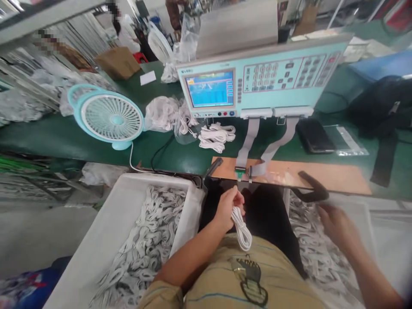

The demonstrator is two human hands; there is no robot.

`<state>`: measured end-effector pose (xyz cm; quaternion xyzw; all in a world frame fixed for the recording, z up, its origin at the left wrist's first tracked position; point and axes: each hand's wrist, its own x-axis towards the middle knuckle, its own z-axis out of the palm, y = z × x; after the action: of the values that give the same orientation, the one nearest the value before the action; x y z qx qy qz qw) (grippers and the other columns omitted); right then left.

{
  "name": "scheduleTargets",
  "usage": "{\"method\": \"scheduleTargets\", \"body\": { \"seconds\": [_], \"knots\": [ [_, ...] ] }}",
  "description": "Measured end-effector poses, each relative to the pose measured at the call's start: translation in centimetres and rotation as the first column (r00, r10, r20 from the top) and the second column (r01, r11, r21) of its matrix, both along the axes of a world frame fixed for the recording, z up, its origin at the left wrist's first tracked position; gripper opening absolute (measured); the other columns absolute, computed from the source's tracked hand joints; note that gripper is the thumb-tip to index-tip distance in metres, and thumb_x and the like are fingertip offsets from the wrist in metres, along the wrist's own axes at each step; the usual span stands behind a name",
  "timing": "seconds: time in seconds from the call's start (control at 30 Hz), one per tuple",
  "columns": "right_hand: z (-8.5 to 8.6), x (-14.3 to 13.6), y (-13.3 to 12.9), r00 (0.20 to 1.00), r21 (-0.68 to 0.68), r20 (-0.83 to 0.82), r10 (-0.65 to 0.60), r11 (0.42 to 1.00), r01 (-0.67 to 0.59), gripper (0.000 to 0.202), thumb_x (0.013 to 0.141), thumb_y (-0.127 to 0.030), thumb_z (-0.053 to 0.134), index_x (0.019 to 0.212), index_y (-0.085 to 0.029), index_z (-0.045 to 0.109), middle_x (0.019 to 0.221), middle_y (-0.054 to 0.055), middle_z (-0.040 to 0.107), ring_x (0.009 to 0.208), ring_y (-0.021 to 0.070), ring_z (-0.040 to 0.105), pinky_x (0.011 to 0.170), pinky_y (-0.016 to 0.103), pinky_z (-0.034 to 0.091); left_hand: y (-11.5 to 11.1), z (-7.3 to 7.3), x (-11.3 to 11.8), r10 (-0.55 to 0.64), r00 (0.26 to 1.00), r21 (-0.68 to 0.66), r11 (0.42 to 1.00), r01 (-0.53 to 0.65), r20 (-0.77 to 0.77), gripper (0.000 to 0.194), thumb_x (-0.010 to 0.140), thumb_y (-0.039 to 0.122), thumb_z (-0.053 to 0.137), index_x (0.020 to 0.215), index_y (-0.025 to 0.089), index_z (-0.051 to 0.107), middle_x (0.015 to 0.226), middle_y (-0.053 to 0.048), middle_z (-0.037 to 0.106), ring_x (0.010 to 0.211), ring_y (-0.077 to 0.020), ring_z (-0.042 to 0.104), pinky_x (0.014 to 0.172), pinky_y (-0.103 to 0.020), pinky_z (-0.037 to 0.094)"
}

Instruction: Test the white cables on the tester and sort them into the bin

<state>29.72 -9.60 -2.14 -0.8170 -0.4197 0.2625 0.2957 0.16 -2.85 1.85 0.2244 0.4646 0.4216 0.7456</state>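
Note:
My left hand [227, 208] is closed around one end of a coiled white cable [242, 231], whose loop hangs down in front of my shirt. Its fingertips are just below the small green connector board [240, 171] at the edge of the wooden strip [341, 175]. Over the right-hand bin of white cable bundles [310, 240] is my right hand [336, 223], smeared by motion. Its fingers are too blurred to show whether they hold anything. Two grey ribbon cables [247, 143] run from the light-blue tester [267, 81] down to the connectors.
On my left stands a white bin [112, 214] heaped with cable bundles. The green bench [174, 156] carries a fan [111, 116], tied white cables [216, 136] and a dark phone-like object [313, 135]. Black clamps [310, 189] grip the wooden strip. Another person [127, 36] is in the background.

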Motion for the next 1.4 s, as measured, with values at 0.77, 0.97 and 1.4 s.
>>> {"method": "scheduleTargets", "body": {
  "seconds": [0.77,0.97,1.4],
  "knots": [
    [0.7,-13.5,-0.6,0.741,0.353,-0.13,0.658,0.73,-0.586,0.047,0.08,-0.031,0.058,0.123,-0.021,0.044,0.108,0.01,0.055,0.094,0.0258,0.054,0.08,0.037,0.045,-2.4,1.7,-1.0,-0.282,0.699,0.357,0.701,0.618,-0.658,0.017,0.072,0.021,0.057,0.084,0.018,0.068,0.077,-0.002,0.058,0.057,-0.0091,0.047,0.055,-0.02,0.039],
    [2.2,-13.7,0.0,0.671,0.429,-0.309,0.674,0.729,-0.534,0.034,0.079,-0.034,0.059,0.11,-0.021,0.053,0.098,0.007,0.057,0.086,0.0229,0.055,0.075,0.031,0.045,-2.6,0.6,-1.3,-0.327,0.852,0.221,0.87,0.44,-0.409,0.014,0.074,0.031,0.056,0.078,0.017,0.056,0.06,0.003,0.051,0.045,-0.007,0.042,0.044,-0.018,0.033],
    [5.1,-15.4,2.7,0.501,0.497,-0.128,0.856,0.493,-0.714,0.017,0.089,-0.025,0.046,0.095,-0.02,0.061,0.075,0.005,0.053,0.066,0.0172,0.049,0.062,0.027,0.039,-2.0,-1.0,-0.4,-0.032,0.974,0.239,0.967,0.086,-0.223,0.014,0.075,0.027,0.055,0.071,0.016,0.047,0.061,0.005,0.041,0.053,-0.006,0.037,0.052,-0.017,0.032]
  ]
}}
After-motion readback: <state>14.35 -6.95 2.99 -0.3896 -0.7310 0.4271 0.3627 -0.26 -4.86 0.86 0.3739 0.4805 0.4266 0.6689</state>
